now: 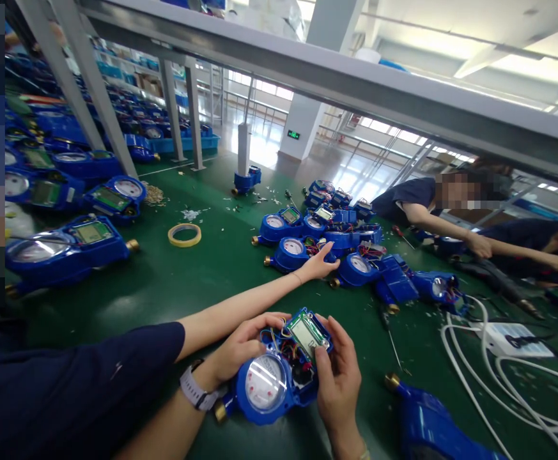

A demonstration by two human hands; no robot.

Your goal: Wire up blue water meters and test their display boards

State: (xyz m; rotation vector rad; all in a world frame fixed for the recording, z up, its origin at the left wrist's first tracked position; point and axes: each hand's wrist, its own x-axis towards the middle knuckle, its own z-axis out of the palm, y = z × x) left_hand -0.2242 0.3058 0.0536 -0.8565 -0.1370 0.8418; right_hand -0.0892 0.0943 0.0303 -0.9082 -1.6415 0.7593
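A blue water meter [265,383] with a round clear dial and a brass end is held low in front of me. Its electronics side is uncovered, showing thin coloured wires and a green LCD circuit board [306,333] tilted over the housing. My left hand [243,348], with a pale watch at the wrist, grips the meter's upper left side, fingertips by the wires and the board's edge. With thumb on the board's lower right corner and fingers along its far side, my right hand [341,370] holds the board. Parts under the fingers are hidden.
A co-worker's hand [321,263] reaches across from the left to several blue meters [292,250]. Another meter [432,415] lies near right, beside white cables and a power strip [516,340]. Yellow tape [184,235], a screwdriver [394,338] and scraps lie on the green table. Other people sit at right.
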